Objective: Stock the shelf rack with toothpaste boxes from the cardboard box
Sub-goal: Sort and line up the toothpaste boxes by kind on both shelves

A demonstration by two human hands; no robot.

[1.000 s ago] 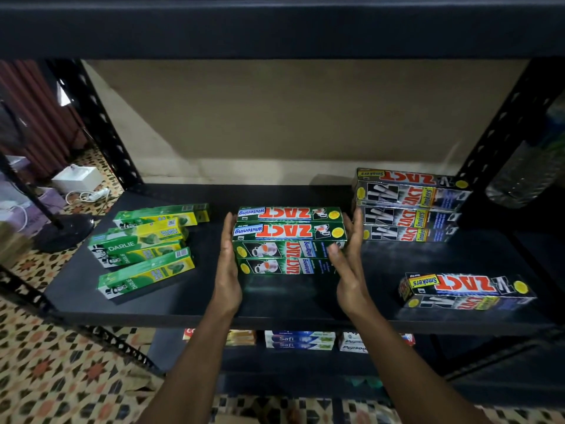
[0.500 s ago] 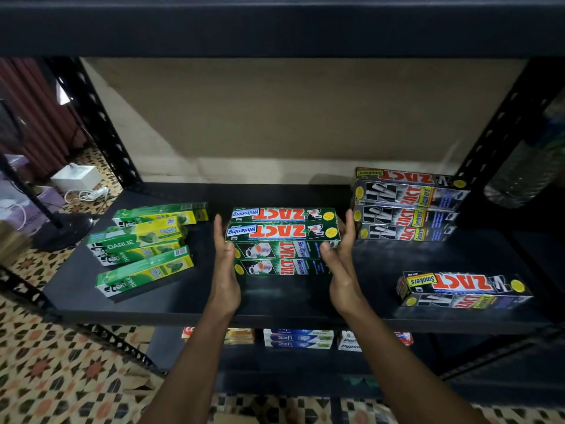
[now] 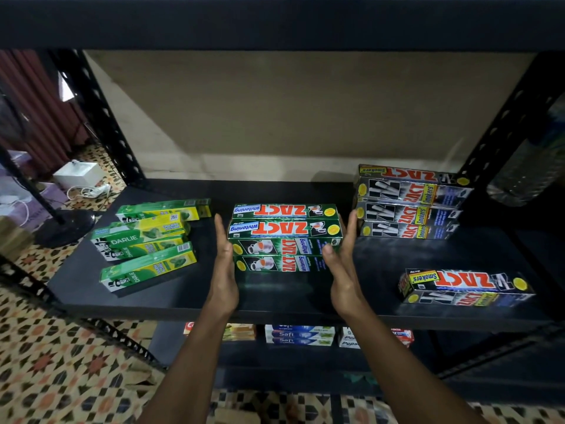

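Observation:
A stack of green ZACT Whitening toothpaste boxes (image 3: 284,237) stands in the middle of the black shelf (image 3: 214,298). My left hand (image 3: 224,267) lies flat against the stack's left end with fingers straight. My right hand (image 3: 342,264) presses flat against its right end, thumb on the front face. To the left lie several green and yellow Darlie boxes (image 3: 143,243), loosely fanned. A stack of black ZACT Smokers boxes (image 3: 409,206) sits at the back right. More ZACT Smokers boxes (image 3: 464,286) lie at the front right. The cardboard box is out of view.
The shelf below holds more toothpaste boxes (image 3: 298,335). Black perforated uprights (image 3: 101,117) frame the rack on both sides, and a dark shelf board runs overhead. A patterned floor (image 3: 61,362) lies to the left, with a fan base (image 3: 65,224) and a white box (image 3: 79,175).
Both hands have pushed the green ZACT stack slightly to the left and squared it up. Both hands stay flat on its ends.

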